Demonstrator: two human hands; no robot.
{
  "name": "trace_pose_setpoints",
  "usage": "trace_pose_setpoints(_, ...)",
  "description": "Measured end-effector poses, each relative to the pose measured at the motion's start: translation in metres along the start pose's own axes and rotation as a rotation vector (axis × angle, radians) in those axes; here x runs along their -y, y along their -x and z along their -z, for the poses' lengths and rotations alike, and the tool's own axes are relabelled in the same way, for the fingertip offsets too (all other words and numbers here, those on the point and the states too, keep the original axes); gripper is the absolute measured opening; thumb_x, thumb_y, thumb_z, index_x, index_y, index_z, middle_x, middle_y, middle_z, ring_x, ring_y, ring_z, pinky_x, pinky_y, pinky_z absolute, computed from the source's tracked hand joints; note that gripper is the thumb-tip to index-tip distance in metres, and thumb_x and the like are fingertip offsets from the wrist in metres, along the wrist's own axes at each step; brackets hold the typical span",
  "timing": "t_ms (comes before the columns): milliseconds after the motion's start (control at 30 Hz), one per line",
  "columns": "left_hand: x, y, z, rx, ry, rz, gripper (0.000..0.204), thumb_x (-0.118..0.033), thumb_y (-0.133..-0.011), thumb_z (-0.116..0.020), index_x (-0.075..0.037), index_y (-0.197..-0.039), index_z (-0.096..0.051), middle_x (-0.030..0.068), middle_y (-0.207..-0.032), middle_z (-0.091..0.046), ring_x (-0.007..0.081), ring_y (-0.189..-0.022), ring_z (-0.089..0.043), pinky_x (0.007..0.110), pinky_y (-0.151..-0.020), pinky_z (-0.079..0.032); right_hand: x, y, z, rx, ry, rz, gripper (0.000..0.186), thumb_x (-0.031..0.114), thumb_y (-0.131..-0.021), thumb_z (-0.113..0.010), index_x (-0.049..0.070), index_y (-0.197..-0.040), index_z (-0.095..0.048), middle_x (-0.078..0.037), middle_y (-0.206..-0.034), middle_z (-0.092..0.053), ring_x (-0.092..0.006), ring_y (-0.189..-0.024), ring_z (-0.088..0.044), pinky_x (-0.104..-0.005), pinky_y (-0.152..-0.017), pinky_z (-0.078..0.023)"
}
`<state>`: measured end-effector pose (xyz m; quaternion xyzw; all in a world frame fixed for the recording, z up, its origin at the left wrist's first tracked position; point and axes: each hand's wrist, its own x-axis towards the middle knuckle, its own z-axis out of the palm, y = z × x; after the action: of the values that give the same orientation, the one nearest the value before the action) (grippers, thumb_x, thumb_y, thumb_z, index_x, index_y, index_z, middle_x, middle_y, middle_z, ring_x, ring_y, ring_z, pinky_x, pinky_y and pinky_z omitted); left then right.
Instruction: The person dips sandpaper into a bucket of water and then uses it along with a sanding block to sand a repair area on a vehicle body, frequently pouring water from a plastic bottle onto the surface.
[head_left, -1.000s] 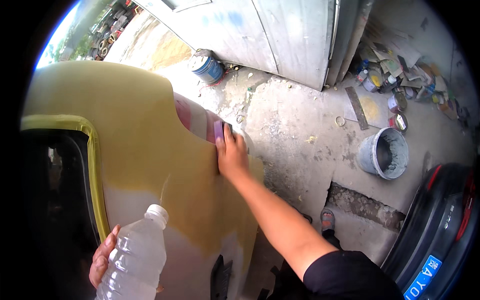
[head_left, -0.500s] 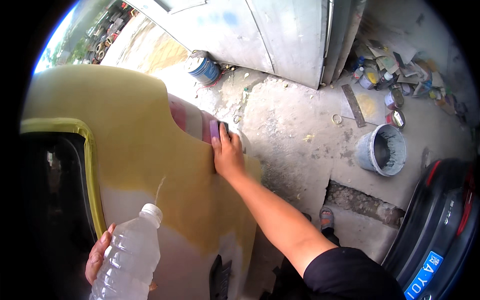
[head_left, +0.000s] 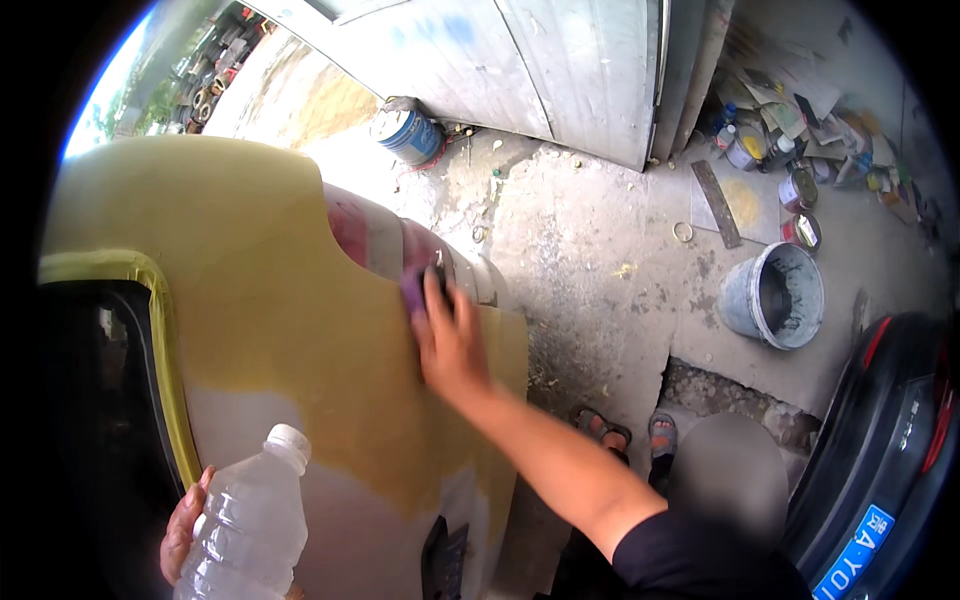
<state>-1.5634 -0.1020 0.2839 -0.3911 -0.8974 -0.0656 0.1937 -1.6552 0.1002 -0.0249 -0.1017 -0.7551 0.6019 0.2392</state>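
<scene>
My left hand [head_left: 183, 530] is wrapped round a clear plastic bottle [head_left: 248, 525] with a white cap, tilted up over the car body. Pale liquid shows inside it; most of my fingers are behind the bottle. My right hand [head_left: 456, 352] grips a small purple and dark block [head_left: 412, 288], which looks like a sanding block. It is pressed on the car's yellowish, filler-coated panel [head_left: 290, 280], close to the curved cutout edge. Bare whitish patches show lower on the panel. Yellow masking tape [head_left: 165, 330] borders the dark window [head_left: 100, 400].
A grey bucket [head_left: 738, 300] stands on the concrete floor to the right, near paint cans [head_left: 797, 190] and heaped scraps. A blue pail [head_left: 412, 138] sits by the metal door [head_left: 560, 70]. A dark car [head_left: 880, 460] is at the lower right, beside a floor pit [head_left: 735, 395].
The block and my right hand have slid a little left and down along the panel. The thin stream from the bottle's cap no longer shows. The bottle is slightly lower and further left.
</scene>
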Motion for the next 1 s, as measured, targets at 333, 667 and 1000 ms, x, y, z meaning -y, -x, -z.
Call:
trace_pose_setpoints(333,-0.011,0.005,0.002,0.067,-0.227,0.064,0.102,-0.070,-0.076,-0.066,0.002,-0.140,-0.034,0.0234,-0.130,-0.055,0.0329,-0.119,-0.059,0.042,-0.103,-0.048,-0.008,-0.024,-0.003,-0.083,0.047,0.066,0.051,0.017,-0.094,-0.059,0.003,-0.142,-0.045,-0.030,-0.129,-0.047,-0.0470,-0.108,-0.051,-0.0503,-0.092,-0.045)
trace_pose_setpoints(667,-0.003,0.001,0.000,0.095,-0.231,0.013,0.093,-0.064,-0.082,-0.064,0.003,-0.140,-0.034,0.0223,-0.129,-0.057,0.0297,-0.119,-0.059,0.039,-0.103,-0.048,0.006,0.089,0.006,-0.058,-0.069,0.059,0.056,0.015,-0.091,-0.064,0.007,-0.144,-0.046,-0.031,-0.136,-0.045,-0.0440,-0.106,-0.053,-0.0495,-0.093,-0.045)
trace_pose_setpoints(1000,0.000,0.004,0.004,0.102,-0.216,0.006,0.094,-0.064,-0.081,-0.065,0.002,-0.140,-0.034,0.0222,-0.129,-0.057,0.0297,-0.120,-0.059,0.039,-0.103,-0.048,0.009,0.092,0.014,0.003,-0.076,0.088,0.056,0.018,-0.090,-0.066,0.007,-0.142,-0.049,-0.031,-0.135,-0.046,-0.0416,-0.111,-0.053,-0.0478,-0.096,-0.044)
